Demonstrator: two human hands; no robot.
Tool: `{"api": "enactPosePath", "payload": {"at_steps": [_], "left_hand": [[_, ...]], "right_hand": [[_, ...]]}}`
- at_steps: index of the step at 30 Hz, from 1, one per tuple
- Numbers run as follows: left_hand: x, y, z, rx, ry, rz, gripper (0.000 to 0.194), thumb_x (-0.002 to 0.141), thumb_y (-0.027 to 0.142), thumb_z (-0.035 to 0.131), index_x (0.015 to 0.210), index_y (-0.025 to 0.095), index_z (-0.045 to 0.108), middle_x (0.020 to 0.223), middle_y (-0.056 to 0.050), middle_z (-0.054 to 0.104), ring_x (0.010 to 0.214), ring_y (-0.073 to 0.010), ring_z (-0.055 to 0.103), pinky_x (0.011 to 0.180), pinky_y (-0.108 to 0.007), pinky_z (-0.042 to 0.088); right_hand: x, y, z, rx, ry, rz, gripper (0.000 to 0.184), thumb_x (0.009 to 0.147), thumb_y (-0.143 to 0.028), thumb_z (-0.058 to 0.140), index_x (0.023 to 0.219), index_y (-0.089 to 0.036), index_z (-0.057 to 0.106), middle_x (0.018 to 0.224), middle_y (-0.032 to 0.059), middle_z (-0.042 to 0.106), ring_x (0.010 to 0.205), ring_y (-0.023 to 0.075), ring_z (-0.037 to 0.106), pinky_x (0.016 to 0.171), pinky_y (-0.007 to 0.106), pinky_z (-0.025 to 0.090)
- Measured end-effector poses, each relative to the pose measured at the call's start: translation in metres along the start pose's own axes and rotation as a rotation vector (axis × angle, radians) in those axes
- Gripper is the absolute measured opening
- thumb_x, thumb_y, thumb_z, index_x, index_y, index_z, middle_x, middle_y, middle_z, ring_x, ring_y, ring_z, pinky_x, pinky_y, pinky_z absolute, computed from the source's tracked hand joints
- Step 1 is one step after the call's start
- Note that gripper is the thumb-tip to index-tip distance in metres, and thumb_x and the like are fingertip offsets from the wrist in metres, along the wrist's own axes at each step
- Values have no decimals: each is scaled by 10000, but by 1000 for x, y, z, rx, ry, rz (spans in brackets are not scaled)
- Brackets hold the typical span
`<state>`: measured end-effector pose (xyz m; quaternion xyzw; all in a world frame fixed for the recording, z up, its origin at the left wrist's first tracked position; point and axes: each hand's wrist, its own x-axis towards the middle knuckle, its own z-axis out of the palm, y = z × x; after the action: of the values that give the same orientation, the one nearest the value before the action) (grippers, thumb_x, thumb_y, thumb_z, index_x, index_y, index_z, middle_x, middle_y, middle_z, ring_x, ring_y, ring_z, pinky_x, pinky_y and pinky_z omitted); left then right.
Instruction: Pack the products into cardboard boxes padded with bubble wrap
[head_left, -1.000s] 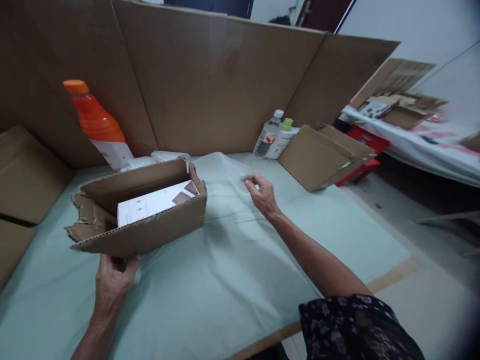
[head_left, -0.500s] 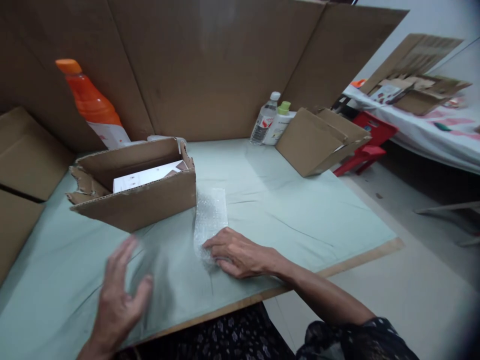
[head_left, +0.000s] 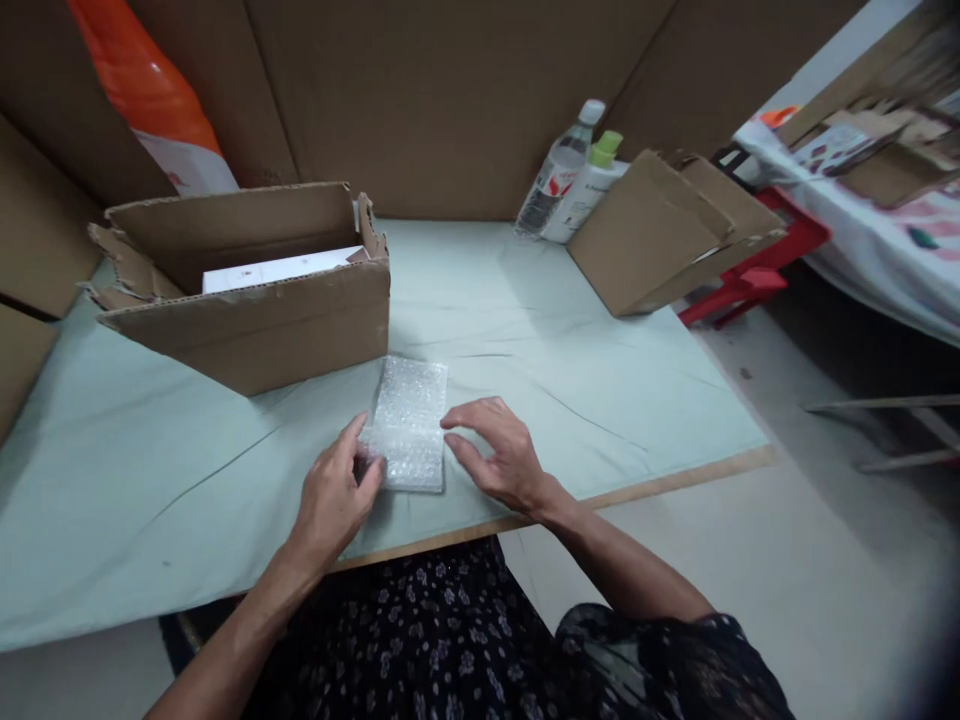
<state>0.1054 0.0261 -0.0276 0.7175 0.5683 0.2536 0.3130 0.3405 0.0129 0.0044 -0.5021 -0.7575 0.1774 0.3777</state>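
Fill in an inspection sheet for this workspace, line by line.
Surface: pale green cloth, creased in places.
Job's things: bubble wrap, flat, apparently folded over at its near end; open carton with torn edges, white box inside.
Clutter: orange bottle behind the open carton; clear bottle and green-capped bottle beside a tilted carton.
Grips: left grip touches the wrap's left edge; right grip at its right edge, contact unclear.
Cables: nothing seen.
Surroundings: cardboard screen behind; red seat and white-draped table to the right.

Red seat (head_left: 750, 284), pale floor (head_left: 720, 545) beyond
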Motion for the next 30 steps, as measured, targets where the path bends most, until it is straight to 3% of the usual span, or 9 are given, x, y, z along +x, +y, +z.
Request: {"api": "enactPosePath", "payload": {"at_steps": [6, 9, 11, 15, 19, 22, 25, 27, 30], "left_hand": [[5, -4, 10, 129, 104, 143, 558, 907, 321, 585, 1439, 174, 503, 879, -35, 703, 807, -205, 666, 831, -360, 545], [-6, -2, 3, 137, 213, 312, 543, 931, 353, 616, 1436, 192, 496, 1213, -131, 679, 1078, -258, 660, 958, -421, 531], [-15, 0, -4, 138, 188, 430, 505, 936, 318, 624, 1418, 216, 509, 1308, -136, 644, 1197, -274, 616, 1008, -437, 506], [-22, 0, -6, 122, 69, 470, 367, 973, 204, 536, 1337, 219, 578, 1012, -58, 719, 937, -205, 656, 859, -355, 514], [-9, -4, 5, 229, 86, 329, 366, 965, 267, 549, 1316, 178, 604, 896, -55, 699, 822, -216, 633, 816, -370, 497], [-2, -4, 9, 291, 140, 350, 369, 961, 264, 557, 1315, 169, 600, 1093, -118, 693, 1001, -266, 644, 887, -405, 490], [-7, -4, 4, 229, 111, 479, 412, 947, 259, 596, 1350, 180, 562, 1310, -156, 625, 1197, -300, 588, 997, -443, 464], [-14, -3, -3, 162, 42, 541, 440, 940, 202, 589, 1376, 206, 533, 1256, -122, 658, 1174, -276, 593, 1004, -435, 459], [-23, -2, -12, 92, -17, 489, 458, 942, 131, 538, 1389, 229, 520, 1058, -54, 705, 1010, -218, 629, 905, -371, 493]], "right_hand": [[-27, 3, 26, -217, -324, -206, 321, 967, -395, 619, 1209, -188, 662, 1260, 152, 685, 1132, 306, 592, 941, 490, 424], [-28, 5, 33, -185, -286, -144, 208, 1011, -277, 541, 1127, -196, 693, 1145, 117, 742, 1043, 265, 637, 906, 448, 442], [-27, 5, 32, -62, -246, -66, 200, 1018, -250, 527, 1097, -201, 703, 1046, 83, 773, 966, 234, 678, 881, 412, 468], [-25, 5, 25, 166, -216, 72, 197, 1005, -246, 554, 1134, -203, 696, 1052, 57, 784, 932, 195, 717, 832, 345, 522], [-28, 3, 19, -17, -15, -11, 222, 983, -260, 583, 1178, -194, 670, 1222, 117, 725, 1121, 247, 664, 925, 413, 486], [-31, 4, 20, -174, -139, -162, 262, 959, -322, 634, 1186, -196, 662, 1268, 136, 700, 1123, 282, 633, 925, 454, 452], [-32, 7, 25, -241, -268, -191, 234, 974, -299, 616, 1166, -179, 679, 1236, 137, 721, 1099, 294, 633, 913, 464, 439], [-31, 7, 27, -184, -255, -132, 211, 1002, -253, 569, 1155, -172, 691, 1130, 109, 765, 1006, 256, 665, 893, 434, 448], [-30, 3, 26, -9, -285, -16, 228, 1012, -259, 574, 1185, -179, 700, 1039, 65, 795, 911, 204, 696, 886, 379, 474]]}}
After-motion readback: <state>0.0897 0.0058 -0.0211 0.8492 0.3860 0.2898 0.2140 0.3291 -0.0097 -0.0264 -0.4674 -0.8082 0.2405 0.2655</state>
